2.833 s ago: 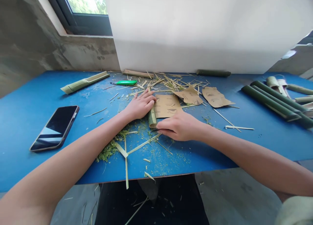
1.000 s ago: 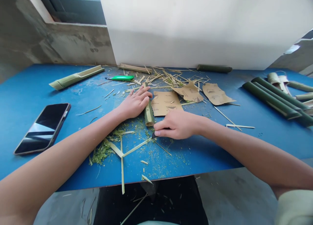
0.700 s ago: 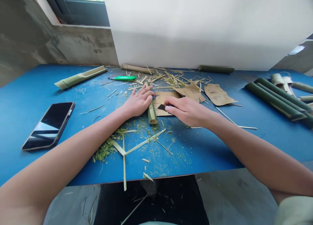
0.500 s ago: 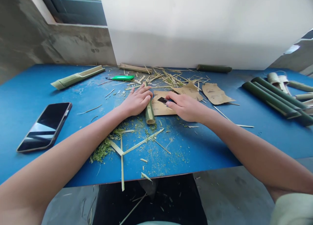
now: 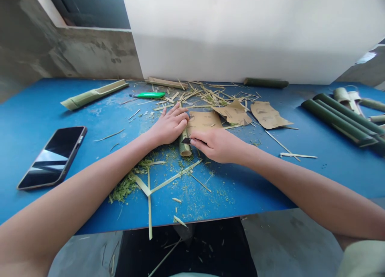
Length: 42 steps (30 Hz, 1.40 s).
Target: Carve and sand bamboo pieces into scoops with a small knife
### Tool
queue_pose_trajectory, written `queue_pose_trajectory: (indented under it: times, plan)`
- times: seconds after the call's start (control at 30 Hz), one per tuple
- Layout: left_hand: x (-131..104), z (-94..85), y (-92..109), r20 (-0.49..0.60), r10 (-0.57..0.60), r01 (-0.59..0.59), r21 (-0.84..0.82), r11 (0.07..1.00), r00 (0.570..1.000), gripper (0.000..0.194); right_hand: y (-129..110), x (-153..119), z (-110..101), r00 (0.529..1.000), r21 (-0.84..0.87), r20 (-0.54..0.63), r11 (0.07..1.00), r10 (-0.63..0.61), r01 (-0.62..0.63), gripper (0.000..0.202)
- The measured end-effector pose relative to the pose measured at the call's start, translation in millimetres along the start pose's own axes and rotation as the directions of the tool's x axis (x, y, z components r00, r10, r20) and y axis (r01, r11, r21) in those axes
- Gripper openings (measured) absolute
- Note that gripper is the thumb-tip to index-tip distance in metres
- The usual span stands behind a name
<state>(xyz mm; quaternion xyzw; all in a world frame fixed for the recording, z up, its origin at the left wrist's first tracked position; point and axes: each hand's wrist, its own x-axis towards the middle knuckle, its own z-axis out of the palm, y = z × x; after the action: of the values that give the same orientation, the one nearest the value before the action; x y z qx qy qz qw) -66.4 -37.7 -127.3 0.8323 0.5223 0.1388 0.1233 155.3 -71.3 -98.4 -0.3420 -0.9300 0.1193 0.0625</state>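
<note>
Under my left hand point(image 5: 171, 125), a short green bamboo tube point(image 5: 185, 148) lies on the blue table, its open end toward me. The fingers of that hand wrap over the tube's far part. My right hand point(image 5: 217, 144) is closed around a small dark blade point(image 5: 186, 140), whose tip is at the tube's right side near the open end. Behind the right hand lies a flat piece of brown sandpaper point(image 5: 205, 120). Whatever part of the blade sits inside the fist is hidden.
A phone point(image 5: 53, 156) lies at the left, and a green cutter point(image 5: 150, 95) at the back. Bamboo strips point(image 5: 210, 96), crumpled brown sheets point(image 5: 269, 114), green shavings point(image 5: 124, 188), a split bamboo piece point(image 5: 96, 93) and dark green bamboo pieces point(image 5: 338, 122) surround the hands.
My right hand has moved left and toward me, bringing the blade from over the sandpaper to the tube. My left hand has stayed on the tube.
</note>
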Motion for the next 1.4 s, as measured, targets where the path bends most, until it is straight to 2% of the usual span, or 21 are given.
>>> queue_pose_trajectory:
  times: [0.2, 0.33, 0.4, 0.47, 0.57, 0.7, 0.8, 0.9, 0.93, 1.0, 1.03, 1.07, 1.1, 1.17, 1.23, 1.3, 1.33, 1.4]
  plan:
    - [-1.6, -1.6, -0.1, 0.005, -0.012, 0.012, 0.024, 1.000, 1.000, 0.046, -1.7, -1.6, 1.8, 0.997, 0.008, 0.046, 0.998, -0.059, 0.058, 0.038]
    - [-1.8, -3.0, 0.1, 0.014, -0.014, 0.014, 0.009, 1.000, 1.000, 0.046, -9.1, -14.3, -5.5, 0.979, -0.058, 0.115, 0.983, -0.168, 0.176, 0.037]
    - [-1.4, -2.7, -0.1, 0.013, -0.004, 0.004, -0.004, 1.000, 1.000, 0.046, -8.8, -19.3, -11.0, 0.975, -0.027, 0.086, 0.978, -0.205, 0.208, 0.039]
    - [-1.2, -1.6, -0.8, 0.007, 0.007, -0.007, -0.012, 1.000, 1.000, 0.045, -3.5, -20.3, -15.9, 0.985, 0.021, -0.005, 0.985, -0.172, 0.172, 0.040]
    - [-2.0, -0.2, -2.6, -0.011, -0.005, 0.005, -0.014, 1.000, 1.000, 0.045, 11.8, -15.3, -18.9, 0.994, 0.028, -0.104, 0.999, -0.035, 0.038, 0.041]
    - [-4.5, -2.1, -6.9, -0.040, 0.004, -0.004, 0.005, 1.000, 0.999, 0.047, 34.0, -6.5, -15.6, 0.986, -0.070, -0.091, 0.987, 0.137, -0.143, 0.043]
    - [-5.8, -6.9, -11.7, -0.056, 0.016, -0.015, 0.015, 1.000, 0.998, 0.049, 43.9, -2.6, -12.5, 0.973, -0.109, -0.093, 0.969, 0.213, -0.222, 0.046]
    - [-8.3, -15.4, -17.4, 0.043, 0.030, -0.029, -0.015, 0.999, 0.999, 0.051, 47.1, -0.4, -10.9, 0.971, -0.142, -0.053, 0.960, 0.234, -0.239, 0.049]
    - [-9.9, -18.9, -19.2, 0.099, 0.049, -0.046, -0.034, 0.998, 0.994, 0.056, 47.4, 0.1, -10.7, 0.970, -0.148, -0.039, 0.959, 0.239, -0.242, 0.050]
    - [-13.9, -25.5, -22.2, 0.190, 0.106, -0.092, -0.082, 0.992, 0.976, 0.086, 47.5, 0.8, -10.6, 0.969, -0.152, -0.023, 0.957, 0.247, -0.247, 0.051]
    - [-16.0, -28.0, -23.1, 0.211, 0.136, -0.114, -0.115, 0.987, 0.968, 0.099, 47.5, 1.0, -10.7, 0.968, -0.151, -0.021, 0.957, 0.249, -0.249, 0.050]
    - [-17.8, -29.7, -23.8, 0.211, 0.161, -0.130, -0.155, 0.979, 0.964, 0.101, 47.4, 1.0, -10.9, 0.968, -0.151, -0.018, 0.956, 0.251, -0.251, 0.050]
    - [-19.0, -30.2, -24.2, 0.185, 0.173, -0.135, -0.199, 0.971, 0.968, 0.091, 47.1, 0.9, -11.2, 0.968, -0.152, -0.014, 0.956, 0.252, -0.251, 0.049]
    - [-18.6, -28.3, -24.9, 0.065, 0.129, -0.106, -0.279, 0.954, 0.990, 0.066, 45.7, 0.4, -12.2, 0.967, -0.153, -0.007, 0.955, 0.255, -0.253, 0.049]
    - [-13.8, -23.2, -26.9, -0.108, 0.026, -0.058, -0.299, 0.953, 0.994, 0.060, 43.2, -0.2, -13.3, 0.966, -0.151, 0.002, 0.955, 0.257, -0.253, 0.049]
    - [-5.5, -17.2, -30.6, -0.235, -0.063, 0.001, -0.255, 0.967, 0.970, 0.051, 40.6, -0.5, -14.4, 0.967, -0.149, 0.010, 0.956, 0.256, -0.252, 0.049]
    - [-1.0, -14.4, -32.7, -0.249, -0.092, 0.034, -0.228, 0.973, 0.964, 0.052, 39.6, -0.5, -14.9, 0.967, -0.150, 0.015, 0.957, 0.255, -0.250, 0.049]
    - [6.7, -10.0, -35.9, -0.202, -0.131, 0.091, -0.198, 0.976, 0.971, 0.063, 38.7, -0.6, -15.3, 0.968, -0.153, 0.023, 0.958, 0.250, -0.244, 0.050]
